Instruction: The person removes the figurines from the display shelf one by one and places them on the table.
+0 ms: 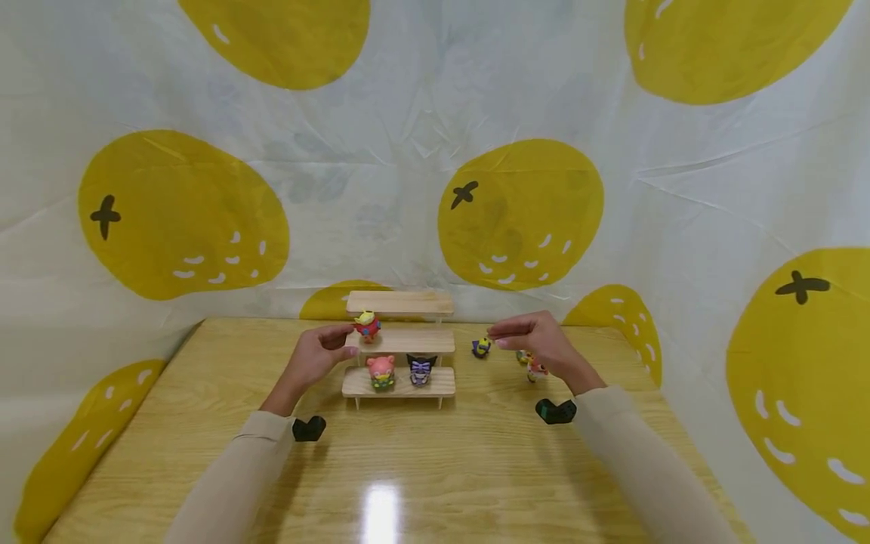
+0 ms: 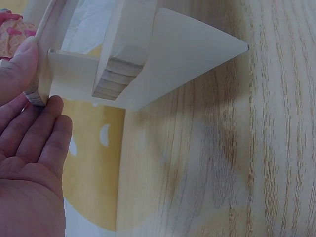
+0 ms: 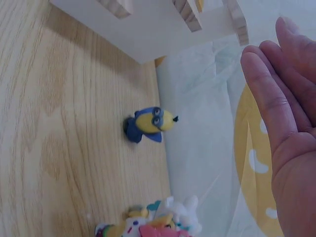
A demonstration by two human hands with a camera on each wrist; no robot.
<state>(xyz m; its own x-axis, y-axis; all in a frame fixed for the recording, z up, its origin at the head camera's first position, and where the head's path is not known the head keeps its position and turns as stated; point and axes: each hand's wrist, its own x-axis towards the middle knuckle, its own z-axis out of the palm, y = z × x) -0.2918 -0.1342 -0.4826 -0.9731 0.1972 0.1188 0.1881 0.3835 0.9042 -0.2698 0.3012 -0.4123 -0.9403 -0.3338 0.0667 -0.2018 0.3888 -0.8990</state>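
Observation:
My left hand is at the left end of the middle tier of a wooden display stand, its fingers fairly straight. Its fingertips are beside a red figurine with a yellow top; whether they touch it is unclear. In the left wrist view, the thumb is close to the pinkish-red figure and the fingers lie by the tier's end. On the right, my right hand hovers with extended fingers and holds nothing. Below its fingertips in the right wrist view, a yellow-and-blue minion figurine stands on the table.
A pink figurine and a black-eared purple figurine stand on the lowest tier. The top tier is at the back. More figurines stand partly behind my right hand. A patterned cloth hangs behind the wooden table.

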